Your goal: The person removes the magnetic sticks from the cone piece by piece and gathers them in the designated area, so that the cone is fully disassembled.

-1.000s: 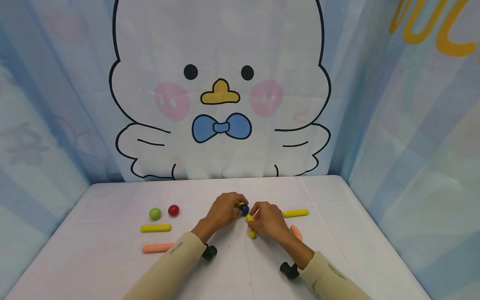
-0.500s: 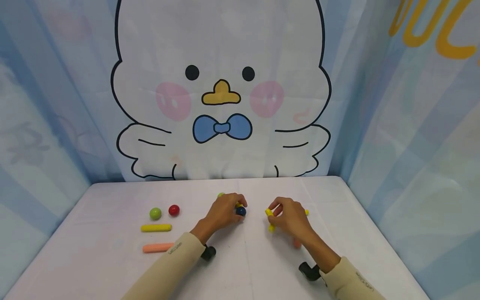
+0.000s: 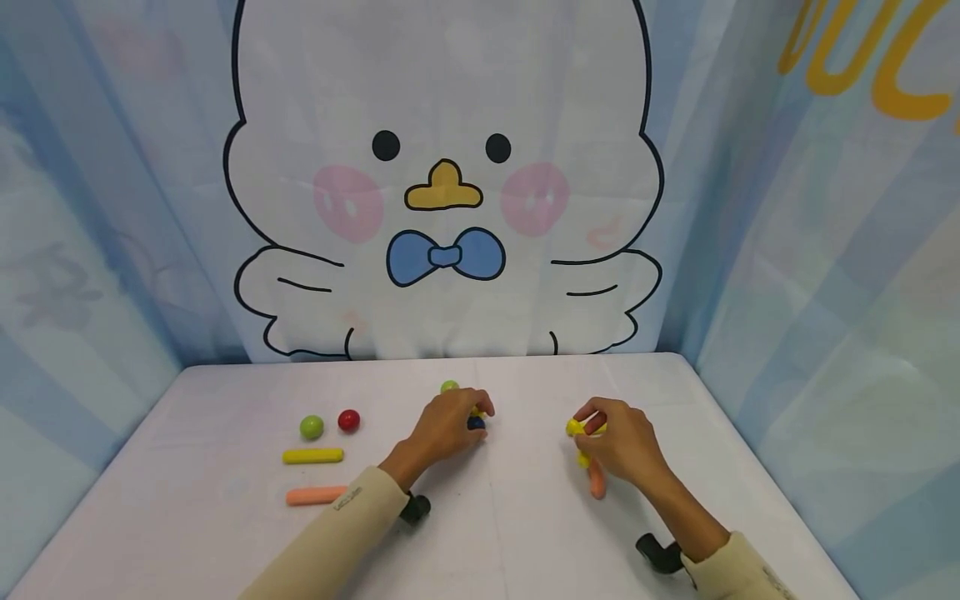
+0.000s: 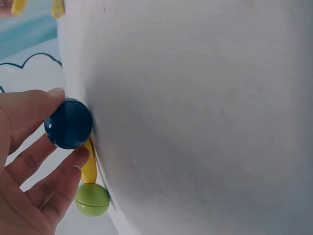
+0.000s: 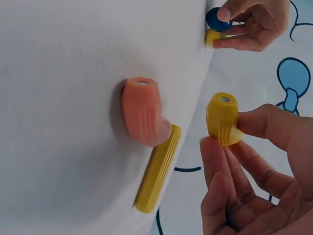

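My left hand (image 3: 447,427) pinches a dark blue ball (image 4: 68,123) between thumb and fingers at the middle of the table. A yellow rod (image 4: 89,164) runs on from the blue ball, and a light green ball (image 4: 92,199) sits at its far end. My right hand (image 3: 621,437) is raised at the right, its thumb and fingertips pinching a short curved yellow magnetic piece (image 5: 222,119) with a metal disc in its end. Below that hand lie a curved orange piece (image 5: 142,110) and a straight ridged yellow rod (image 5: 157,171), close together on the table.
On the left of the white table (image 3: 525,550) lie another green ball (image 3: 311,427), a red ball (image 3: 348,421), a yellow rod (image 3: 312,456) and an orange rod (image 3: 316,496), partly behind the left sleeve (image 3: 341,533). A printed curtain (image 3: 442,317) stands behind the table.
My right hand has moved right with the curved yellow piece, away from the blue ball, to above the orange piece. My left hand has shifted slightly left, and the green ball now shows behind it.
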Motion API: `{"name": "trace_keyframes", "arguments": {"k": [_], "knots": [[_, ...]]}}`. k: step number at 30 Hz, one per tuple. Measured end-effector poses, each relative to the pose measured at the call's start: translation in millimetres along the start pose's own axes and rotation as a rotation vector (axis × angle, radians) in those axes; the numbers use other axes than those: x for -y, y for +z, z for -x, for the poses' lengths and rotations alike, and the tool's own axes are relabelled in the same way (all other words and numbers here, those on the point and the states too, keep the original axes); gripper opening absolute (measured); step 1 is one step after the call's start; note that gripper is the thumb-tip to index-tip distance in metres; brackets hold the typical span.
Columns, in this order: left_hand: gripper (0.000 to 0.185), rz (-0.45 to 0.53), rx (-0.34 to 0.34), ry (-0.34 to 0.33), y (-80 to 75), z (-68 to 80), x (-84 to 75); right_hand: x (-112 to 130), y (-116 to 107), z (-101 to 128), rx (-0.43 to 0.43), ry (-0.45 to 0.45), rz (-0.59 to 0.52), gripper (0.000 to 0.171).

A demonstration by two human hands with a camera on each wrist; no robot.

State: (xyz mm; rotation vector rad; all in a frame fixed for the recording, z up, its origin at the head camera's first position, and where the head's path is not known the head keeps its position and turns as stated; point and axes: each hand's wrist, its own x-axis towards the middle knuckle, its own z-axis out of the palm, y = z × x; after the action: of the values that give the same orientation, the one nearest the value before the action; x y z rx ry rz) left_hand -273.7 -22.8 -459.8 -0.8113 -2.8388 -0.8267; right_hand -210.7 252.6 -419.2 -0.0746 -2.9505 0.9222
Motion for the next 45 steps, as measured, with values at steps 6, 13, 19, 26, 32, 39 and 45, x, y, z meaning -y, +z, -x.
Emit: {"name": "trace_keyframes", "arguments": {"k": [6, 13, 19, 26, 32, 39, 45], "knots": [[0.028, -0.013, -0.004, 0.028, 0.0, 2.2, 0.9, -13, -8, 4, -0.014, -0.01, 0.019, 0.023], [0.035, 0.005, -0.014, 0.049, -0.6, 5.7, 1.4, -27, -15, 9, -0.024, 0.008, 0.035, 0.026], [0.04, 0.019, -0.016, 0.047, -4.5, 8.9, 0.9, -39, -20, 11, -0.015, 0.02, 0.066, 0.029], [0.042, 0.04, -0.013, 0.017, -7.5, 10.2, 1.9, -50, -19, 9, 0.012, 0.046, 0.096, 0.026], [0.041, 0.024, -0.003, -0.023, -8.2, 10.5, 3.9, -58, -17, 8, 0.031, 0.059, 0.113, 0.025], [0.04, -0.006, 0.007, -0.013, -9.2, 11.1, 7.3, -63, -14, 7, 0.033, 0.069, 0.134, 0.027], [0.039, 0.003, 0.045, -0.044, -12.0, 11.9, 7.0, -48, -11, 7, -0.094, -0.019, 0.125, 0.029]]}}
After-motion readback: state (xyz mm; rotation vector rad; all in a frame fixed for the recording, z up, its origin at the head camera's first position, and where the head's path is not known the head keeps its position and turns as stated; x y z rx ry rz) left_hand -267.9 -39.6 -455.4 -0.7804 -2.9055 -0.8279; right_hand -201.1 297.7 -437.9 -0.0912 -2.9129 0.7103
